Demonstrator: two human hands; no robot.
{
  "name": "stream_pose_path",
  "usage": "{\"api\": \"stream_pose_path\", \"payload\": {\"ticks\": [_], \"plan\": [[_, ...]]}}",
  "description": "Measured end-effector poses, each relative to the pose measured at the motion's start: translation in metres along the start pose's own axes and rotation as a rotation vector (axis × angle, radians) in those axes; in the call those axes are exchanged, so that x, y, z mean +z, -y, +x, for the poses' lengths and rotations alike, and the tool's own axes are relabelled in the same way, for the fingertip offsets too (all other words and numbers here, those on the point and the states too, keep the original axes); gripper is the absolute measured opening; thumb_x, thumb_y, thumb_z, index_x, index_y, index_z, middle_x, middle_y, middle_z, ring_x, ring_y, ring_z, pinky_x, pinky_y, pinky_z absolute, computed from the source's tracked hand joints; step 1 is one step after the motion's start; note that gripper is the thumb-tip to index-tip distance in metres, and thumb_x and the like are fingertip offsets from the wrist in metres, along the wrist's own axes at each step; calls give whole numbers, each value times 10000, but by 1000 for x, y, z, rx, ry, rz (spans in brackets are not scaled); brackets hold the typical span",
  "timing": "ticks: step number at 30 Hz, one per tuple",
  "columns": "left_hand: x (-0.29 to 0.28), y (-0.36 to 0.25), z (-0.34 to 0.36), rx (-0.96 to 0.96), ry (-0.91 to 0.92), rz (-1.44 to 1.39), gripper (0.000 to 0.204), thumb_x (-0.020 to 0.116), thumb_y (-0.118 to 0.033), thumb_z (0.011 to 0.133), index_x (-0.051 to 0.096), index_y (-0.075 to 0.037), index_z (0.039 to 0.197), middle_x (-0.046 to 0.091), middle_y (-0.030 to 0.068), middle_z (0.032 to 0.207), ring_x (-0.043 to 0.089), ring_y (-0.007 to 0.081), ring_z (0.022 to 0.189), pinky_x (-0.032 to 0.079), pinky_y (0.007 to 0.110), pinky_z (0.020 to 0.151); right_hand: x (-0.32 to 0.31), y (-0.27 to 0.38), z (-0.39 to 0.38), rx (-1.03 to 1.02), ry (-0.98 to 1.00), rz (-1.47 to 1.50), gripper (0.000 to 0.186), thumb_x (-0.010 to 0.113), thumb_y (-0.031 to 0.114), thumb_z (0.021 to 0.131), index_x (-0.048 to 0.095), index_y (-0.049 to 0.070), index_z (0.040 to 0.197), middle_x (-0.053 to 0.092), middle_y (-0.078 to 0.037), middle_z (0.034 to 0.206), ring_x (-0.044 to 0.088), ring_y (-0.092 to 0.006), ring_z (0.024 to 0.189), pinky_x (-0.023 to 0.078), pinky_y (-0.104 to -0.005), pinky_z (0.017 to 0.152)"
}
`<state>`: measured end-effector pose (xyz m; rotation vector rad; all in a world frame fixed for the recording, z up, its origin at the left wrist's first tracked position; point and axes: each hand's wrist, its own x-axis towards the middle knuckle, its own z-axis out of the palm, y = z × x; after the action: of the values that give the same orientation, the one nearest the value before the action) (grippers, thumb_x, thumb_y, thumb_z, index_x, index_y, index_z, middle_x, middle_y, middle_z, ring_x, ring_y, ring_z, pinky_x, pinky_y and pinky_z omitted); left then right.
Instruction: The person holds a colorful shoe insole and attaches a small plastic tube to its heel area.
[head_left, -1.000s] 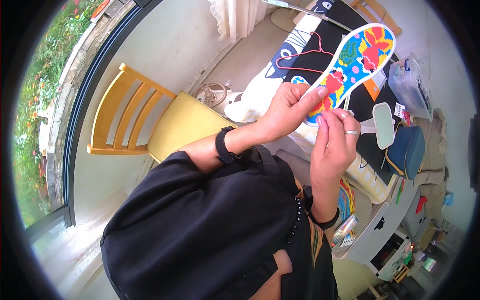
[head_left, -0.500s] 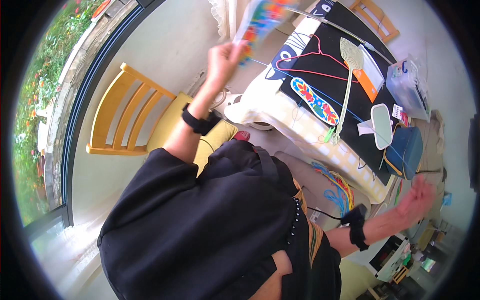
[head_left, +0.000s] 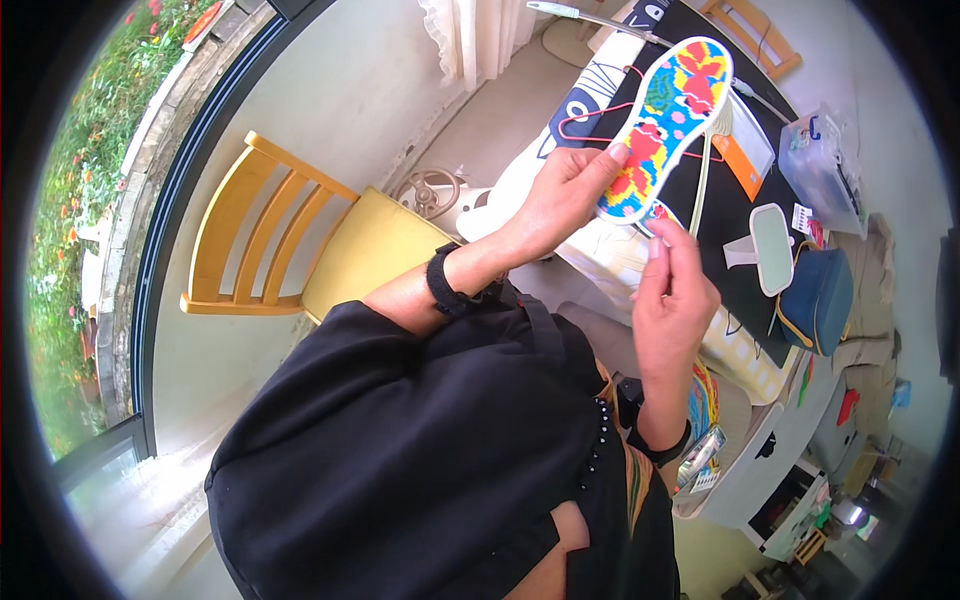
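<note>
A white-edged insole [head_left: 668,120] with red, yellow, blue and green cross-stitch flowers is tilted up over the table. My left hand [head_left: 572,195] is closed on its lower left side, thumb on the stitched face. My right hand [head_left: 672,285] is just below the lower end, index finger curled toward the thumb; whatever is between them is too small to make out. Part of another patterned insole [head_left: 661,213] shows behind the held one on the black table mat [head_left: 730,220]. A pink hanger [head_left: 585,137] and an orange-and-white card [head_left: 738,160] lie beyond.
A white stand mirror [head_left: 775,250], blue bag [head_left: 818,300] and clear plastic box [head_left: 820,170] stand along the right. A wooden chair with yellow cushion [head_left: 340,250] is at my left. Coloured threads [head_left: 705,400] lie beside my right forearm.
Half a second ago the insole was swung up left and my right hand was far out to the right; both hands have since come back together at the insole over the table.
</note>
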<state>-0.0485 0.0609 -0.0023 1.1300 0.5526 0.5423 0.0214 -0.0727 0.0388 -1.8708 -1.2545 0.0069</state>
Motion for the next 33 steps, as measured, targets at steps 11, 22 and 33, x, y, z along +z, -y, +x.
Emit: {"api": "stream_pose_path", "payload": {"ticks": [11,22,33], "plan": [[7,5,-7,241,41,27,393,481,-317,933,629,44,888,574,-32,643,419,-14,523,322,178,427,-5,17,-1,31,0,-59,201,556,-74,771,604,-41,963,609,-188,731,605,-279,576,467,-329,533],[10,8,-8,950,-31,780,305,630,-225,816,504,-44,606,465,113,509,491,308,454,366,370,405,-6,16,-1,81,48,-133,82,545,-14,815,566,-21,894,542,-140,591,513,-225,452,407,-319,456],[5,5,0,838,340,442,286,578,-262,866,588,-15,722,520,127,570,532,281,513,389,344,475,-27,-33,-10,748,265,1139,229,533,51,855,529,58,1083,584,-34,1000,511,-65,720,366,-211,482]]}}
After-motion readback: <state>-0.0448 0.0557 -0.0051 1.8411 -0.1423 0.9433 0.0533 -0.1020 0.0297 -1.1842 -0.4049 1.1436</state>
